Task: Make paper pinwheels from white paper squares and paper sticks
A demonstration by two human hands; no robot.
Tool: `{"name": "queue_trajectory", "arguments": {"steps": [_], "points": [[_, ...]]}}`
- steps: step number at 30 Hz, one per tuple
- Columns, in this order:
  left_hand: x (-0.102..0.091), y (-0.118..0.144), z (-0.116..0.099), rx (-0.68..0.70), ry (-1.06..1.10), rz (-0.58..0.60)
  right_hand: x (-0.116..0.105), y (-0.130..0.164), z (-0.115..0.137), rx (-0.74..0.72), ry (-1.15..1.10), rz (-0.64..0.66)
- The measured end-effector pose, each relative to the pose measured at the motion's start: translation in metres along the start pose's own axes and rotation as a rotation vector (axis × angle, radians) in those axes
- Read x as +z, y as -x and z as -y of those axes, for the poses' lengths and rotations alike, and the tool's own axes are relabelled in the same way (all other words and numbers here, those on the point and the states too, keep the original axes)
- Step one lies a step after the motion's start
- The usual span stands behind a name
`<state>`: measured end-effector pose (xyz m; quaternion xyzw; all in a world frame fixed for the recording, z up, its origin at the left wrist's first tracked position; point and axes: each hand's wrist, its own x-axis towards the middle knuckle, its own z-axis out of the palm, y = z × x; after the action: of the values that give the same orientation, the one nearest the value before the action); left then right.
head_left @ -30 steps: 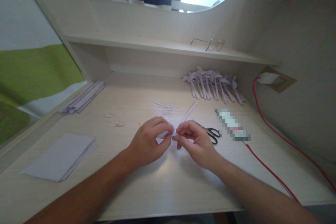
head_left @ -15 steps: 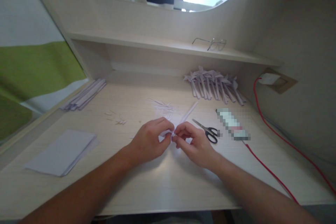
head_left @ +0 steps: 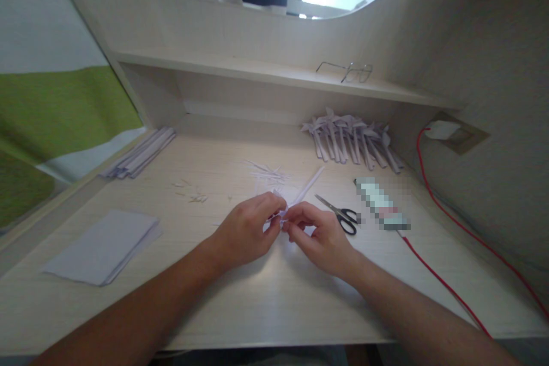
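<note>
My left hand [head_left: 249,224] and my right hand [head_left: 319,233] meet low over the desk, both closed in a pinch. Between their fingertips is a small piece of folded white paper [head_left: 282,215], mostly covered by the fingers. A narrow white paper stick [head_left: 309,183] slants up and right from just behind the fingers; whether it joins the held paper I cannot tell. Beside my right hand lie scissors [head_left: 342,217] with black handles. Thin white paper strips [head_left: 269,172] are scattered beyond my left hand.
Several paper pinwheels on sticks [head_left: 349,134] lie at the back right. Rolled paper sticks [head_left: 139,152] lie back left, folded paper sheets [head_left: 103,246] at front left. A phone [head_left: 381,203] with a red cable [head_left: 446,286] is at right; glasses [head_left: 358,72] rest on the shelf [head_left: 240,72].
The paper at my fingertips has shifted and shows differently between the fingers. Both hands stay almost in place, and the view has moved very slightly.
</note>
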<state>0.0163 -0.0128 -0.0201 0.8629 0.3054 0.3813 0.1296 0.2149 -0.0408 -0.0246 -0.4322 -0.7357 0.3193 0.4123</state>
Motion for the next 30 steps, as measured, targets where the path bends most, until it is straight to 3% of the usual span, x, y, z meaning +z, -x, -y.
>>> {"name": "queue_trajectory", "arguments": {"steps": [6,9,13,17,20,24,30], "points": [[0.0,0.002,-0.002,0.112,-0.181,-0.048,0.002,0.0,0.0,0.036,-0.048,-0.017],[-0.001,0.0,-0.005,0.139,-0.175,-0.119,0.001,-0.001,0.004,0.049,-0.087,-0.045],[-0.005,-0.004,-0.007,-0.041,-0.029,-0.258,-0.002,-0.003,0.01,0.058,-0.231,-0.138],[-0.006,-0.005,-0.004,-0.325,0.233,-0.13,-0.005,-0.005,0.012,0.068,-0.416,-0.226],[-0.003,-0.005,-0.002,-0.426,0.337,-0.018,-0.006,-0.006,0.012,0.063,-0.489,-0.235],[-0.001,-0.007,-0.004,-0.397,0.44,0.062,-0.005,-0.007,0.014,0.062,-0.436,-0.216],[0.0,-0.01,-0.007,-0.38,0.517,0.063,-0.006,-0.005,0.012,0.024,-0.083,-0.253]]}}
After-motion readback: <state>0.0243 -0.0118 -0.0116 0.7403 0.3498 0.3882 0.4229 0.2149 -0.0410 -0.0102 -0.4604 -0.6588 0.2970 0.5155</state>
